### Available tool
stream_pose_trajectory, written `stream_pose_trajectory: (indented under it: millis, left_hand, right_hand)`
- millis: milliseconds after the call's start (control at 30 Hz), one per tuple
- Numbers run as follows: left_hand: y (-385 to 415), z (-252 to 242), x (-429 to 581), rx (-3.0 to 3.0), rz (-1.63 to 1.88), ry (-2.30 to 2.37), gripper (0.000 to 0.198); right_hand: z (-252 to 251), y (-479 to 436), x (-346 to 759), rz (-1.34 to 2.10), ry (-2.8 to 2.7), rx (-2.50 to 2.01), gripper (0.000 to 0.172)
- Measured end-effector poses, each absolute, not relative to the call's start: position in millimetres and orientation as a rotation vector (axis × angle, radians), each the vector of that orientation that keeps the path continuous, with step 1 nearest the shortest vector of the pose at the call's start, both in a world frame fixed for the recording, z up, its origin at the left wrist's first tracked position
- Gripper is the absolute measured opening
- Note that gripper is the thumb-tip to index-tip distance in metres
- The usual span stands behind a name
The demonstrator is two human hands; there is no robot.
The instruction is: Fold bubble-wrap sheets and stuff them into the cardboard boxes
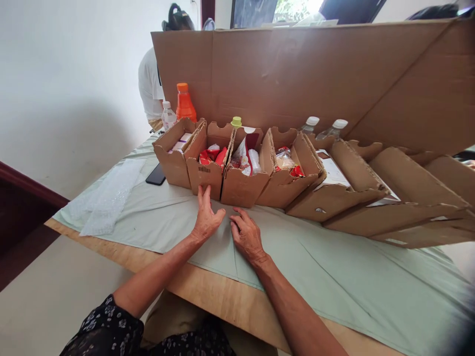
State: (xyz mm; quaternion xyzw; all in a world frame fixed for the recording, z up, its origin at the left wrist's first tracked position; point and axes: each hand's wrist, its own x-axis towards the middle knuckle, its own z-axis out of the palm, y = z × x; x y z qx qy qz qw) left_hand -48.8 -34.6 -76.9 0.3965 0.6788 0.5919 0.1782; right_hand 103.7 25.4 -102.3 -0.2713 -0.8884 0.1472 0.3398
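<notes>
My left hand (207, 217) has its fingers stretched out, the tips at the lower front of a cardboard box (204, 179) that holds red packets (212, 155). Nothing is held in it. To its right, my right hand (247, 235) rests over the green cloth (293, 249) with loosely bent fingers and holds nothing visible. Just beyond that hand stands a second cardboard box (243, 189) with a white and red plastic bag (245, 158) inside. Another box (282, 190) to the right contains red and clear wrappers (287, 160).
Several more cardboard boxes (345, 205) run rightward, in front of a tall cardboard panel (297, 74). An orange bottle (185, 105), a clear bottle (168, 116) and a black phone (156, 175) are at the left, near bubble wrap (111, 198). A person in a white shirt (150, 84) is behind.
</notes>
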Motion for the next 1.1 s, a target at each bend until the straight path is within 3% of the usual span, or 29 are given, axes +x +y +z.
stream_pose_trajectory:
  millis: [133, 233, 333, 433, 533, 700, 900, 1100]
  left_hand:
    - [-32.4, -77.6, -63.8, 1.227, 1.586, 1.947, 0.086]
    - [-41.2, -64.5, -86.4, 1.363, 1.502, 1.984, 0.073]
    - [-53.8, -33.9, -123.3, 1.463, 1.575, 2.093, 0.06]
    - [-57.6, 6.2, -171.8, 1.723, 1.637, 2.411, 0.06]
    - [-48.3, 38.0, -217.7, 1.832, 1.406, 2.625, 0.061]
    - [-38.1, 56.7, -251.8, 1.943, 1.017, 2.576, 0.019]
    - [-94.8, 69.3, -220.7, 2.139, 0.954, 2.501, 0.012]
    - [-159.0, 86.8, -114.0, 2.311, 0.926, 2.277, 0.016]
  right_hand:
    - [-105.0, 27.6, 104.1, 0.384, -2.307, -0.693, 0.026]
    - [-106.6, 29.0, 104.2, 0.382, -2.301, -0.685, 0.024]
    - [-107.8, 30.1, 104.5, 0.386, -2.298, -0.678, 0.024]
    - [-109.0, 31.0, 104.5, 0.395, -2.295, -0.68, 0.025]
    - [-109.7, 32.2, 104.0, 0.402, -2.294, -0.678, 0.025]
    - [-108.0, 32.7, 102.7, 0.41, -2.288, -0.667, 0.025]
    - [-106.8, 31.5, 101.8, 0.452, -2.265, -0.681, 0.025]
    - [-106.5, 32.7, 98.0, 0.545, -2.21, -0.687, 0.024]
